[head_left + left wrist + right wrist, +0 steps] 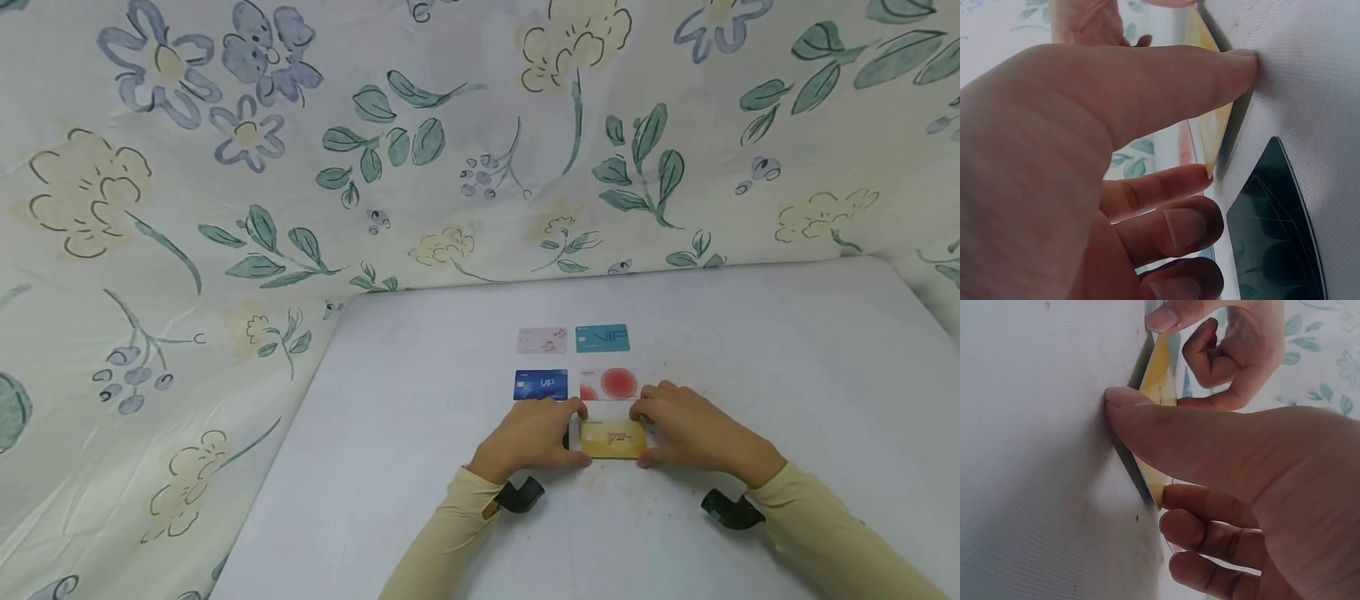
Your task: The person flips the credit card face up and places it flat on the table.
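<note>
A gold-yellow card (613, 439) is between my two hands, close over the white table. My left hand (532, 435) pinches its left end, thumb at the near edge and a finger at the far edge. At the other end my right hand (693, 429) grips it the same way between thumb (1147, 422) and fingers. A dark, glossy card (1275, 231) lies on the table beneath my left hand, mostly covered by it in the head view. Just beyond the hands are a blue VIP card (540, 384) and a white card with red circles (608, 384).
Farther back, a pale pink card (542, 340) and a teal VIP card (602, 338) form another row. They lie flat on the white tabletop (405, 417). A flower-patterned cloth (450, 192) hangs behind the table and along its left side.
</note>
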### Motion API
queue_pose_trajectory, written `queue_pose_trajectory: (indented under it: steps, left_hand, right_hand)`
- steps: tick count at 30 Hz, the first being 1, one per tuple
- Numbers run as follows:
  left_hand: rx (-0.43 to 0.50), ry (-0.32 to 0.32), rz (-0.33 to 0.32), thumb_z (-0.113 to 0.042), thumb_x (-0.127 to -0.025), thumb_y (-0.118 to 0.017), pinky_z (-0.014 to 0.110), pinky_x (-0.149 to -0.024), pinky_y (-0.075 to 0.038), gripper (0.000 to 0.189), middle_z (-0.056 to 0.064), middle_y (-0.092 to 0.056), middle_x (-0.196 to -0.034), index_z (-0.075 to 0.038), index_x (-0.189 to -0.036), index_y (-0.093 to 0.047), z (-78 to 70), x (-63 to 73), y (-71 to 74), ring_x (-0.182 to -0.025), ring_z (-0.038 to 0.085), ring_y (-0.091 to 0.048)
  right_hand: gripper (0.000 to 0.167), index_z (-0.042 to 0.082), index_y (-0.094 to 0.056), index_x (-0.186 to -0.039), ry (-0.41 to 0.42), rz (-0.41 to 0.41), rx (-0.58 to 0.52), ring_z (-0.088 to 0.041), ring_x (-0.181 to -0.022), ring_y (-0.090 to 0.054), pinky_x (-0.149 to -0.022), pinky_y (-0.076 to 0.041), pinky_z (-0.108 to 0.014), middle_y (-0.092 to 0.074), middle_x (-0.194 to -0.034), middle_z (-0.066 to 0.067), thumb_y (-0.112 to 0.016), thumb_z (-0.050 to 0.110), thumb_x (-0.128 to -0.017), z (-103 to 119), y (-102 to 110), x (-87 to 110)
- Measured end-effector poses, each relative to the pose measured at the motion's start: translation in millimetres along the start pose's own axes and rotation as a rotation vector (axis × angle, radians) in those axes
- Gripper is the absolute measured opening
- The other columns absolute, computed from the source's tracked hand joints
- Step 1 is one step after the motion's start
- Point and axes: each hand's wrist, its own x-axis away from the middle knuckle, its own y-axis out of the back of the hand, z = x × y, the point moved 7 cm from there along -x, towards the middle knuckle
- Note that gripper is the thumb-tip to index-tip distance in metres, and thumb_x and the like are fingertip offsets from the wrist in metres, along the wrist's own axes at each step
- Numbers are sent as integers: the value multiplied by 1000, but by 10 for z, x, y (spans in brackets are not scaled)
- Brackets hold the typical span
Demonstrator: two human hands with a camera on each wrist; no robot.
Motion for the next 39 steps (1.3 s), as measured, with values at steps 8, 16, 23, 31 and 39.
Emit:
queue_pose_trajectory:
  steps: [8,16,23,31,39]
  left_hand:
    - [4,-3,9,-49,-85,-80,20,-57,-38,59,-7,-53,-72,-21,-133,-61,18,-16,-29,-68,8,-53]
    - [7,-3,15,-49,-85,-79,20,-57,-39,59,-6,-54,-73,-21,-134,-60,20,-20,-23,-69,8,-53]
    - [12,-4,13,-49,-85,-80,20,-56,-38,59,-6,-54,-73,-21,-133,-60,24,-13,-29,-68,8,-53]
    - [15,-1,11,-48,-85,-80,19,-56,-38,59,-6,-55,-75,-21,-133,-60,23,-1,-25,-68,8,-53]
    - [20,3,4,-49,-85,-80,20,-56,-37,59,-6,-53,-74,-21,-133,-61,27,10,-30,-67,8,-52]
  right_hand:
    - [53,10,-74,-111,-1,1,7,-11,-86,-49,-78,-48,-31,-61,-92,6,-96,34,-70,4,-4,-4]
    - [54,11,-74,-112,-17,13,5,-11,-87,-50,-79,-49,-32,-62,-93,6,-96,36,-70,-12,-23,-17]
    - [54,10,-74,-112,-27,22,-3,-12,-88,-50,-81,-49,-35,-63,-94,5,-96,35,-70,-13,-35,-21]
    - [54,11,-74,-112,-33,19,2,-13,-89,-51,-82,-51,-35,-63,-95,5,-96,36,-70,4,-35,-19]
    - [55,11,-73,-114,-47,44,-10,-14,-92,-52,-86,-52,-39,-65,-99,4,-95,37,-71,5,-40,-16]
